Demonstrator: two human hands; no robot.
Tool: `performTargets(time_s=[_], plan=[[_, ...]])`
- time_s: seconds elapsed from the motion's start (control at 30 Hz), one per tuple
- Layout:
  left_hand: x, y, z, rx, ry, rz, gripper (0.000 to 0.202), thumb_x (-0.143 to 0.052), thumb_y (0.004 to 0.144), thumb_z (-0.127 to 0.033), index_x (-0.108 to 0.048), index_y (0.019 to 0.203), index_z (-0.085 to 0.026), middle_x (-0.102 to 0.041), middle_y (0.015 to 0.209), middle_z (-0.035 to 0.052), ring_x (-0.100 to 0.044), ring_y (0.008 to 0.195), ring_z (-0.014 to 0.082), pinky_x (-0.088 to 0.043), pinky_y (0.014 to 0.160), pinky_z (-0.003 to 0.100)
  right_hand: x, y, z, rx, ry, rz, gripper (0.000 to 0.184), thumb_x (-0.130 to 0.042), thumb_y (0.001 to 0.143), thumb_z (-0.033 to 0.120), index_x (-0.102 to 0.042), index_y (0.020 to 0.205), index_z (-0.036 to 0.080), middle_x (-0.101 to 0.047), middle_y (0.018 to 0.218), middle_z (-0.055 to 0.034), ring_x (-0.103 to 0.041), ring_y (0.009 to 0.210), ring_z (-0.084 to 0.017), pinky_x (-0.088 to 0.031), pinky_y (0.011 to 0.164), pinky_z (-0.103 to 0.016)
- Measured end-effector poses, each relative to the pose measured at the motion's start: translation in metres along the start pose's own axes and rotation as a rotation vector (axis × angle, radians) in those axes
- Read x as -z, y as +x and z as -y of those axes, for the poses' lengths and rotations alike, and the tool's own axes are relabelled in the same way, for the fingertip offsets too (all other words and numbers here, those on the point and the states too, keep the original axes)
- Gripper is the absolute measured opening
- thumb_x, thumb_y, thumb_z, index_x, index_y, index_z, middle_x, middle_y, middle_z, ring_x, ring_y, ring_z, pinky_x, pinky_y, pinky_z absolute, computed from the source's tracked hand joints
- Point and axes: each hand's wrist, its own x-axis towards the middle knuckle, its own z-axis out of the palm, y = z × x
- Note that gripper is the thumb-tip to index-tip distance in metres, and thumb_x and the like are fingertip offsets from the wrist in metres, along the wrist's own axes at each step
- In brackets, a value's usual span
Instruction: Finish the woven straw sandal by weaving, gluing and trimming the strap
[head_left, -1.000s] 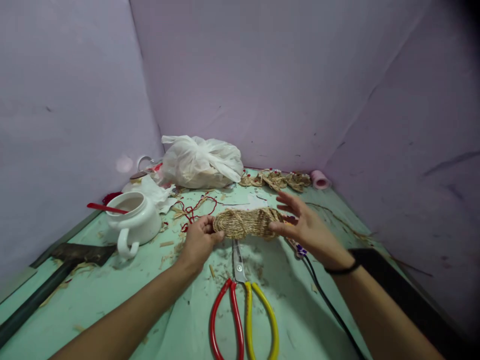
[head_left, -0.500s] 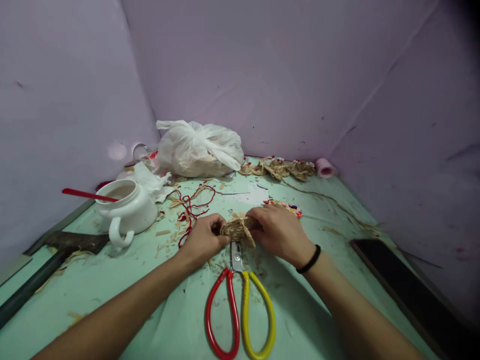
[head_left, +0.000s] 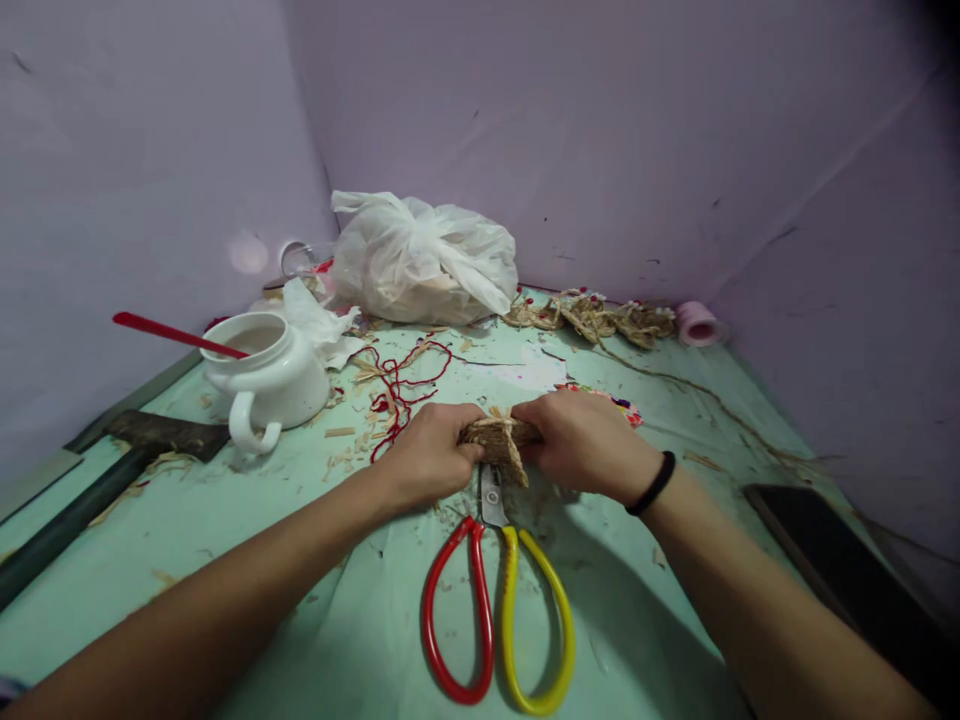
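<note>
Both my hands grip a woven straw piece above the green table. My left hand is closed on its left end. My right hand is closed on its right end, hiding most of it. The piece looks bunched or folded between the two fists. Just below it lie scissors with one red and one yellow handle, blades pointing toward my hands.
A white pot with a red stick stands at left, a hammer beyond it. A white plastic bag, straw pieces and a pink spool sit at the back. Red thread and a dark slab lie nearby.
The straw piece lay stretched flat between my hands; my right hand has closed over it and both fists have drawn together, bunching it up. The view shifted slightly.
</note>
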Motion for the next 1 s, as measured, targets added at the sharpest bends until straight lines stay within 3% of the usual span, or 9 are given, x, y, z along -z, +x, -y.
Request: performTargets(time_s=[0.27, 0.6, 1.0], plan=[[-0.005, -0.004, 0.004, -0.066, 0.006, -0.042, 0.009, -0.048, 0.065, -0.011, -0.05, 0.059, -0.017, -0.048, 0.055, -0.0044, -0.047, 0.057, 0.011, -0.03, 0.049, 0.021, 0.001, 0.001, 0.005, -0.008, -0.023, -0.006, 0.015, -0.049, 0.065, 0.023, -0.064, 0.064, 0.023, -0.067, 0.061, -0.0047, -0.059, 0.056, -0.018, -0.017, 0.043, -0.026], [-0.01, -0.005, 0.009, -0.084, 0.059, -0.096, 0.009, -0.048, 0.063, -0.011, -0.047, 0.057, -0.017, -0.05, 0.054, -0.0036, -0.048, 0.058, 0.0117, -0.029, 0.049, 0.022, -0.003, 0.001, 0.008, -0.031, -0.054, -0.014, 0.018, -0.048, 0.064, 0.023, -0.066, 0.066, 0.022, -0.068, 0.063, -0.0068, -0.061, 0.058, -0.02, -0.018, 0.044, -0.027], [-0.012, -0.005, 0.01, -0.042, -0.047, -0.098, 0.009, -0.046, 0.061, -0.011, -0.047, 0.054, -0.017, -0.046, 0.053, -0.0039, -0.046, 0.058, 0.012, -0.031, 0.05, 0.022, -0.003, 0.002, 0.013, -0.039, -0.075, -0.007, 0.02, -0.049, 0.064, 0.024, -0.068, 0.07, 0.022, -0.069, 0.065, -0.008, -0.062, 0.059, -0.022, -0.02, 0.044, -0.027]])
